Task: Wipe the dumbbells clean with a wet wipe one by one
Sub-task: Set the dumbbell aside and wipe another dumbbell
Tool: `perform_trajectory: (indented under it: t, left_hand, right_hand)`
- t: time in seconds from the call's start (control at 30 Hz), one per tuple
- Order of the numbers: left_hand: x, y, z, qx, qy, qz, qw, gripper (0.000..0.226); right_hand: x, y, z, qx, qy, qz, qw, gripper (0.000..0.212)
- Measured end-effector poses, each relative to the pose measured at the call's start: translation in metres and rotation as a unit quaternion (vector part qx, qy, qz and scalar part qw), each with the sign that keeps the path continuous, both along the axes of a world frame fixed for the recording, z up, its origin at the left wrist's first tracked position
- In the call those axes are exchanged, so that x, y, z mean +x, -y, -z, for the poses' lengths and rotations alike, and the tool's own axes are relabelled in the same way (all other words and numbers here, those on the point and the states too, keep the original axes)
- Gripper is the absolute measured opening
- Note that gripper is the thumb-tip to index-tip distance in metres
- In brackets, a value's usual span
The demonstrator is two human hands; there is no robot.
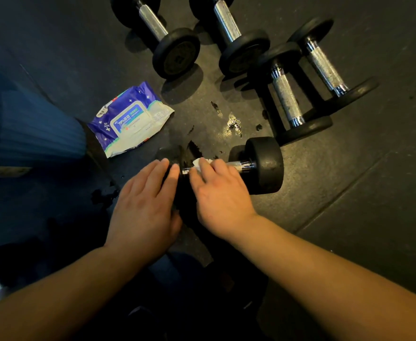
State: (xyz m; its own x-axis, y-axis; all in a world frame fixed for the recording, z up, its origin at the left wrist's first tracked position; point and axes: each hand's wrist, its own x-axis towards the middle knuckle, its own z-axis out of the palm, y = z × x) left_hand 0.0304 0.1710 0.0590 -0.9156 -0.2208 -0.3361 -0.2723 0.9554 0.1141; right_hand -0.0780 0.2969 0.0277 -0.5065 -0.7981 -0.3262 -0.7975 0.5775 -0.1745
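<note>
The head view looks down on a dark rubber floor (349,205). One dumbbell (263,166) lies on the floor just in front of the person, its bar running left to right. The right hand (220,195) lies over the metal bar, its fingers (205,166) curled down on a white wet wipe (198,163) and pressing it against the bar. The left hand (145,205) rests on the black left head of this dumbbell, with the fingers almost straight and spread, holding nothing closed inside them. The right head of the dumbbell is free and stands on the floor.

Four other dumbbells (285,94) lie farther away, at the top and the upper right, near each other. A blue and white pack of wipes (130,119) lies on the floor to the left of the hands, with its lid closed. Wet patches (234,124) shine on the floor between the pack and the dumbbells. A blue ribbed object (29,131) stands at the left edge.
</note>
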Motion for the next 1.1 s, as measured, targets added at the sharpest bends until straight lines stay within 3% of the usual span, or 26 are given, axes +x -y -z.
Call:
perform_trajectory:
  t: [0.23,0.53,0.73,0.87,1.1]
  left_hand:
    - [0.007,-0.004,0.005,0.0,0.029,0.006,1.0,0.082]
    - [0.027,-0.015,0.004,-0.01,0.046,0.025,0.999,0.09]
    - [0.027,-0.018,0.003,-0.012,0.061,0.021,0.998,0.091]
    - [0.024,-0.016,0.003,-0.013,0.053,0.02,0.998,0.091]
    - [0.021,-0.017,0.003,-0.013,0.048,0.013,0.999,0.092]
  right_hand:
    - [-0.001,-0.007,-0.004,0.007,-0.001,-0.005,1.0,0.044]
    - [-0.018,-0.033,0.0,0.028,-0.056,0.027,0.998,0.018]
    - [0.002,-0.017,-0.003,0.009,0.023,0.023,0.999,0.034]
    - [-0.002,-0.019,-0.001,0.016,0.008,0.045,0.999,0.039]
    - [-0.015,-0.011,0.007,-0.019,-0.001,0.03,0.999,0.018]
